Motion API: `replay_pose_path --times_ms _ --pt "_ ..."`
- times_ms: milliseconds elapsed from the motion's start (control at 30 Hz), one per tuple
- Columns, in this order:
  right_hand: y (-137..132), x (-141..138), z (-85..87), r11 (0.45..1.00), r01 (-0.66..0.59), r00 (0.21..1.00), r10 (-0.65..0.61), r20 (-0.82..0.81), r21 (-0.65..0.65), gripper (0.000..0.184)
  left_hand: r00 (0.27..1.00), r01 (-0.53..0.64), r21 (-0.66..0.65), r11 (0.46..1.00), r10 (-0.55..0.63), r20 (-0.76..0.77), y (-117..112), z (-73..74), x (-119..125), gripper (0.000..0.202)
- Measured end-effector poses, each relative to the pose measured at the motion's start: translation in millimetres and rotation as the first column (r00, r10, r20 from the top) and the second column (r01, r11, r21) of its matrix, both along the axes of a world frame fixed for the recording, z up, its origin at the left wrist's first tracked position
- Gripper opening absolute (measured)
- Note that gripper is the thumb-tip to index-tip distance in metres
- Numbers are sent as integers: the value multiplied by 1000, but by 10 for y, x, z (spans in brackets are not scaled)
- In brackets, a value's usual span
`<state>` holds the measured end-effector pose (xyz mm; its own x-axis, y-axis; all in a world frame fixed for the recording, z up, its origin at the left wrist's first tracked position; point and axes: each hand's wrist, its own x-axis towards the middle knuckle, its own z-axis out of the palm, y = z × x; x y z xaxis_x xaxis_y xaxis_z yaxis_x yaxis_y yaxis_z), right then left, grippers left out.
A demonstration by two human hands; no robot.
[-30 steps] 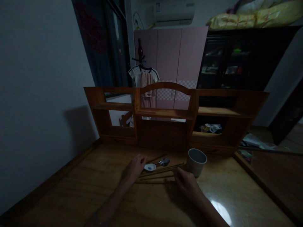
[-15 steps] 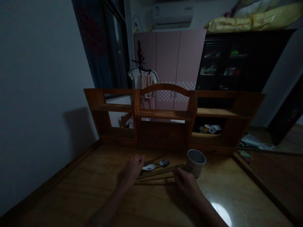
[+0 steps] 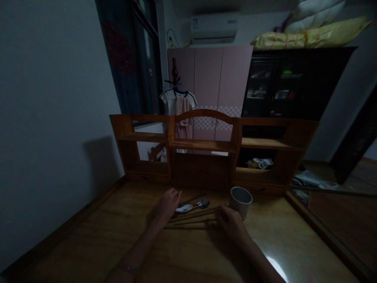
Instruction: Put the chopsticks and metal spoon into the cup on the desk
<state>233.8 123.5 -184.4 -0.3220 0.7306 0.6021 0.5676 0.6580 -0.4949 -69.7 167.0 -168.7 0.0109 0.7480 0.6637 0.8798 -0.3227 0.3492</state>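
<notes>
A head-worn camera looks forward and down over a desk (image 3: 188, 253) close below, facing a pink wardrobe (image 3: 208, 76) well beyond.

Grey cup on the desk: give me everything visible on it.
The grey cup is round and open-topped, with a paler rim and a plain-looking, dull wall; metal or plastic, I can't tell. It stands upright on the wooden desk, right of the thin sticks and in front of the shelf unit. The right hand covers its lower left side; contact is unclear. Its inner wall shows, but its bottom doesn't.
</notes>
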Motion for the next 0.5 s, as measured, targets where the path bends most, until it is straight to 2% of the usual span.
replay_pose_path --times_ms 100,200,267,333,433,500 --pt "-41 58 83 1000 6 1000 -6 19 -3 17 987 157 -11 988 -157 -19 -62 132 36 29" --pt "-167 137 179 1000 -5 999 4 39 10 20 936 349 -68 934 -351 -20 -195 246 12 24" --pt "-278 213 212 999 -6 999 4 44 37 20 898 429 -108 897 -436 -56 -273 262 -78 23" --pt "-381 309 200 998 18 998 -22 54 60 17 888 422 -135 897 -438 -137 -322 234 -222 21" --pt "-491 471 119 995 68 995 -73 68 79 9 915 289 -139 947 -316 -252 -379 183 -455 20" --pt "-533 567 52 992 90 993 -96 71 86 7 918 222 -180 958 -268 -293 -440 183 -565 20"
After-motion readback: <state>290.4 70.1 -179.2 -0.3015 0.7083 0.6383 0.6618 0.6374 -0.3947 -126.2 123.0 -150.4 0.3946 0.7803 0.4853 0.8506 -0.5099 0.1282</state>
